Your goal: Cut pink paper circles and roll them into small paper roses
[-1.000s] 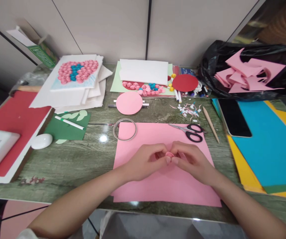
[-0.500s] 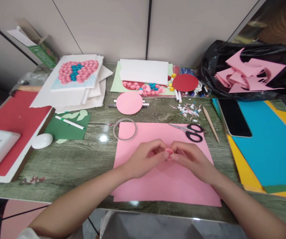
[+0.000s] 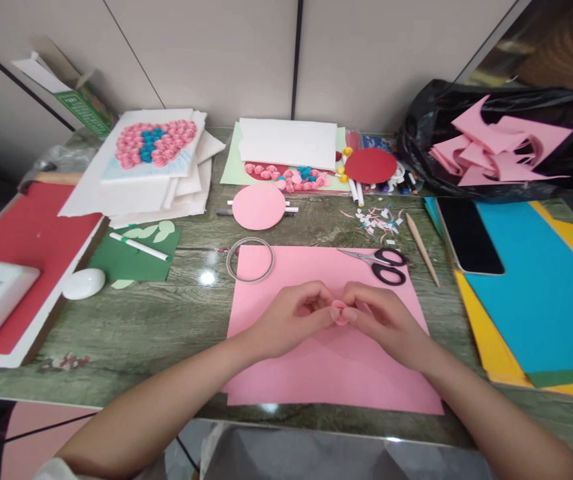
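Note:
Between the fingertips of both hands is a small rolled pink paper flower point(image 3: 339, 313). My left hand point(image 3: 294, 317) pinches it from the left, thumb and forefinger closed on its edge. On the other side my right hand point(image 3: 386, 321) pinches it in the same way. Both hands hover over a large pink paper sheet point(image 3: 331, 373). Black-handled scissors point(image 3: 379, 261) lie on the sheet's far right corner, just beyond my right hand. A tape ring point(image 3: 250, 260) rests across the far left corner. The fingers partly hide the flower.
Behind the sheet lies a pink paper oval point(image 3: 258, 207) on pens. Paper scraps point(image 3: 379, 220) and a wooden stick point(image 3: 422, 250) are to its right. A phone point(image 3: 470, 237) sits on blue paper point(image 3: 541, 287). At left, a flower picture point(image 3: 156, 147) tops white sheets; pink offcuts point(image 3: 501, 147) fill a black bag.
The pink flower has turned slightly between the fingertips and sits a touch lower. Both hands keep nearly the same place; nothing else on the table has moved.

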The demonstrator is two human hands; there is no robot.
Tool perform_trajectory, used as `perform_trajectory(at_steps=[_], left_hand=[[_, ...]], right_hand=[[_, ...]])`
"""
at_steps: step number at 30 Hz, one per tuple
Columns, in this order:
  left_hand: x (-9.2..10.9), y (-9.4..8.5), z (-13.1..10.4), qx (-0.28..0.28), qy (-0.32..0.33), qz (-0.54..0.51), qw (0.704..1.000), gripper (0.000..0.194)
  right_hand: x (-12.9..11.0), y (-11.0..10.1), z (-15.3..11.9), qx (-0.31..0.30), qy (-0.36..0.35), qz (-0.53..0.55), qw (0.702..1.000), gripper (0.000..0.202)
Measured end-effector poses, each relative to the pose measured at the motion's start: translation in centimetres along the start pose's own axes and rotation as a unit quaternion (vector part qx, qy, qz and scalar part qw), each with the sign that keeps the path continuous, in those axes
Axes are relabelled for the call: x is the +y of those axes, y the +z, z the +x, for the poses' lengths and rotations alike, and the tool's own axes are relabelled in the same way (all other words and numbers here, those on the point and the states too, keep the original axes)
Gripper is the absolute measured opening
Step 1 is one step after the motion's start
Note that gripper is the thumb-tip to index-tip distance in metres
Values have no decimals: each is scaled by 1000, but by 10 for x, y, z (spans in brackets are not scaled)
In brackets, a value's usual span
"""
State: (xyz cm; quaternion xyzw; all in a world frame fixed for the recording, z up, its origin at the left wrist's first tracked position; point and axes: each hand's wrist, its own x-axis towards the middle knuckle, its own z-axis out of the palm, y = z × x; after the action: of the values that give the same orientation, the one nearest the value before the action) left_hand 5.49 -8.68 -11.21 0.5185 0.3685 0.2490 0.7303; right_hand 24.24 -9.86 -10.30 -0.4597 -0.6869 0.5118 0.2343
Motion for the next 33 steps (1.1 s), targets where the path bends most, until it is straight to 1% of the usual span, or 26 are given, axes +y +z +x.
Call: perform_trajectory(at_steps=[6,11,13,16,19,21,26,29,33], left_hand=[[3,0,-1,5,43,41,998,20],[-1,1,1,27,27,-8,999,23],[-2,1,3,28,19,-28,999,24],[-2,-1,4,14,-1,-48,999,24],[-1,-3,5,-24,-32,-60,997,22],[0,-4,4,-39,-40,-64,996,20],[0,-2,3,-47,-36,-72,996,19],[-1,-1,3,-45,-37,-72,996,23],[0,-1,4,-46,-43,-68,996,24]], right_hand=[[0,5,-3,35,-33,-5,999,23],[-1,6,-3,63,-22,-24,997,22],[-1,4,-3,70,-19,-29,997,23],[0,2,-2,56,-20,-23,998,22],[1,1,-1,39,-21,-12,999,21],[1,2,-1,34,-21,-17,999,22],[-1,4,-1,33,-37,-49,998,24],[-3,5,-1,33,-39,-42,998,24],[-4,4,0,32,-24,-22,999,27]])
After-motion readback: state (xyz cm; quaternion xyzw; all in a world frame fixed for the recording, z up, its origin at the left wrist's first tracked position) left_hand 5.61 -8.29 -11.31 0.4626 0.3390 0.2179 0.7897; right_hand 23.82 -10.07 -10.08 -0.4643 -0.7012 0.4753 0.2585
